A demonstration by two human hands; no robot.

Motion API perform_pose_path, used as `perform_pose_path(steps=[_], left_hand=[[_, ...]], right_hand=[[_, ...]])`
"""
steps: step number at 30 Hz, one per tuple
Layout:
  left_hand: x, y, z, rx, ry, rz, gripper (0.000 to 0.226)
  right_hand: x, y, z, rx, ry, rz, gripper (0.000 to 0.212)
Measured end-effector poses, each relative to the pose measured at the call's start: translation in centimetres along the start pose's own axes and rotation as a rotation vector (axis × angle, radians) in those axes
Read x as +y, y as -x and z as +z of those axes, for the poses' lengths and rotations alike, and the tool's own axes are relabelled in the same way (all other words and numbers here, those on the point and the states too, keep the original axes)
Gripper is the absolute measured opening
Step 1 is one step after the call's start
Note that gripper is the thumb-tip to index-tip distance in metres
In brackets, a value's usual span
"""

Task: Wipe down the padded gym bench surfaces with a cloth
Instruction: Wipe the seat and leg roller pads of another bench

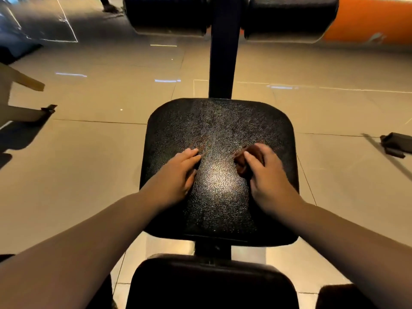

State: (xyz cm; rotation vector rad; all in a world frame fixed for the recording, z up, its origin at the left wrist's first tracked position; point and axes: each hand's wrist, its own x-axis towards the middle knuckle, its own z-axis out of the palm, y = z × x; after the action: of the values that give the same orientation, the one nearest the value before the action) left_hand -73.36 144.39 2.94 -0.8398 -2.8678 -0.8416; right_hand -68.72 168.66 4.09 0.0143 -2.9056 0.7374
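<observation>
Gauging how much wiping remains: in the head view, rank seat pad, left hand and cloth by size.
1. seat pad
2. left hand
3. cloth, partly hidden in the right hand, so its full size is unsure

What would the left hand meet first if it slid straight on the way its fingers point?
Likely only bare seat pad: the left hand points toward the pad's far edge, missing the brown cloth. Beyond that, perhaps the upright post.

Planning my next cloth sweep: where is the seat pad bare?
Bare: the seat pad's far half, from the hands to the post, and the shiny strip between left hand and right hand. Crowded: the near sides, where the right hand grips the cloth.
</observation>
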Motion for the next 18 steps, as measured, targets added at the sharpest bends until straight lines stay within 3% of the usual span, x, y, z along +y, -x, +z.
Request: perform_pose_path(steps=[2, 7, 9, 12, 14, 18], left_hand=[[-0.2, 0.5, -0.1, -0.008, 0.011, -0.011, 0.044], [-1.2, 0.8, -1.2, -0.049, 0.005, -0.051, 0.048], [-1.7, 1.0, -1.7, -0.033, 0.003, -0.067, 0.044], [-2.6, 1.1, -2.3, -0.01, 0.022, -0.121, 0.052], [-3.1, 1.0, -2.6, 0.011, 0.061, -0.182, 0.057], [-3.4, 1.0, -3.2, 0.027, 0.118, -0.232, 0.064]], right_hand=[[-2.8, 1.4, 1.3, -0.055, -0.002, -0.091, 0.056], [-5.1, 4.5, 1.5, -0.353, 0.004, -0.517, 0.064], [-4.3, 3.8, 1.0, -0.32, 0.019, -0.462, 0.06], [-5.8, 2.9, 1.8, -0.13, -0.008, -0.252, 0.061], [-8.5, 3.6, 3.6, -0.128, -0.009, -0.197, 0.065], [-11.2, 6.0, 5.9, -0.323, -0.028, -0.475, 0.067]])
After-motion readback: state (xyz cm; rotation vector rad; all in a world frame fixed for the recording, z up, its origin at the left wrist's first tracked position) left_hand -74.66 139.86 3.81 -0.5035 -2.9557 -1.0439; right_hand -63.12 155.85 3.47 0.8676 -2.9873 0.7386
